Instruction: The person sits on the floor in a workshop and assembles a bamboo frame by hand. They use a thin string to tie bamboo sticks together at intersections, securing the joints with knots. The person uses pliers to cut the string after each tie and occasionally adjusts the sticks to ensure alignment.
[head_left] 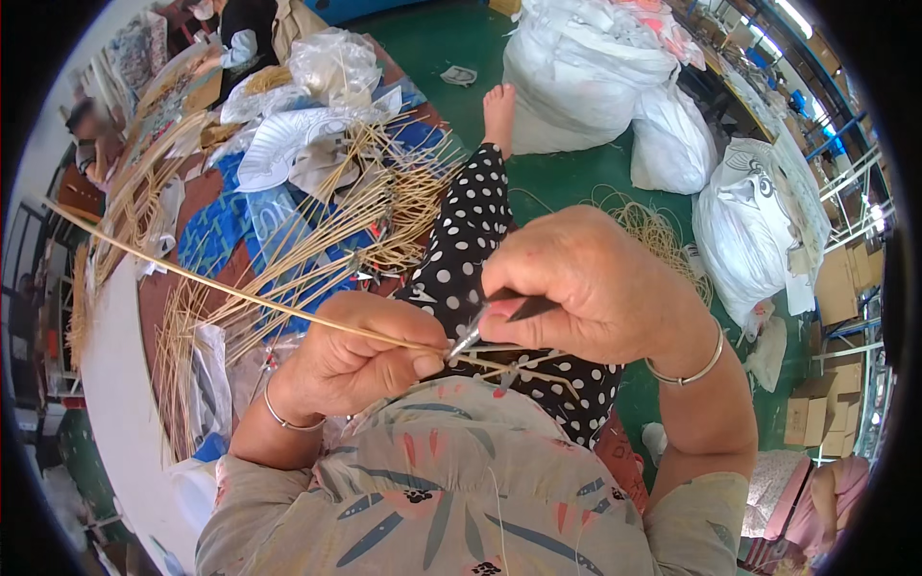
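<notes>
Over the polka-dot lap, the left hand (360, 360) pinches a long thin pale bamboo strip (240, 296); the right hand (586, 288) grips a small dark-handled blade (490, 322), seemingly trimming its end, needing steady pressure.

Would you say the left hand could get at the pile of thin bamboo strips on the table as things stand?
Probably yes: the pile of bamboo strips lies just beyond the left hand with nothing between, though its fingers now pinch one long strip.
</notes>
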`<act>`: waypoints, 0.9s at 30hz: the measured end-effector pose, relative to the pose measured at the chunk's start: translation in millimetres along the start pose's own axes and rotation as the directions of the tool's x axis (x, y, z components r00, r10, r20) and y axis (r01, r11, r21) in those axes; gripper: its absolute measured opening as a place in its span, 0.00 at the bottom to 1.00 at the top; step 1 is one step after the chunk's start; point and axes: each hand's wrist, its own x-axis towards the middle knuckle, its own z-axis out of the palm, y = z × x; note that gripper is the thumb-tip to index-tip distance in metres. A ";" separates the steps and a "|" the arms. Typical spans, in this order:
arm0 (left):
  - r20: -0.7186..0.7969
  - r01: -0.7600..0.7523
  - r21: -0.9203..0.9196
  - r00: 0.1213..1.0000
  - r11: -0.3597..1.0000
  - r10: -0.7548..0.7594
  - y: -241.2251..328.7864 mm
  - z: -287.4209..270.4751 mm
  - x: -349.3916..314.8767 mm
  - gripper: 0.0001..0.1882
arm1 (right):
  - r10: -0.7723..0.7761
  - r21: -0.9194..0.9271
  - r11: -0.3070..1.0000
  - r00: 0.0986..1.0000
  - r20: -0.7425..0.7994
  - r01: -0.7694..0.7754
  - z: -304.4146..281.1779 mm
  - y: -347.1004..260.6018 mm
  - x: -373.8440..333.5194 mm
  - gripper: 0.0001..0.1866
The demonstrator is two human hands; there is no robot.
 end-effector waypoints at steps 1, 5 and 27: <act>-0.032 0.029 -0.013 0.999 0.999 -0.030 1.3 -0.1 -3.4 0.05 | -0.013 0.006 1.000 1.000 -0.004 0.013 0.9 0.4 3.1 0.11; -0.149 0.087 -0.065 0.984 0.994 -0.096 -6.3 -17.3 -24.0 0.05 | -0.030 0.020 0.999 0.998 -0.054 0.031 22.2 8.4 26.6 0.11; -0.636 0.020 -0.268 0.747 0.963 -0.193 5.8 -58.2 -62.1 0.08 | 0.353 0.741 0.484 0.879 0.321 -0.465 46.1 43.8 52.2 0.10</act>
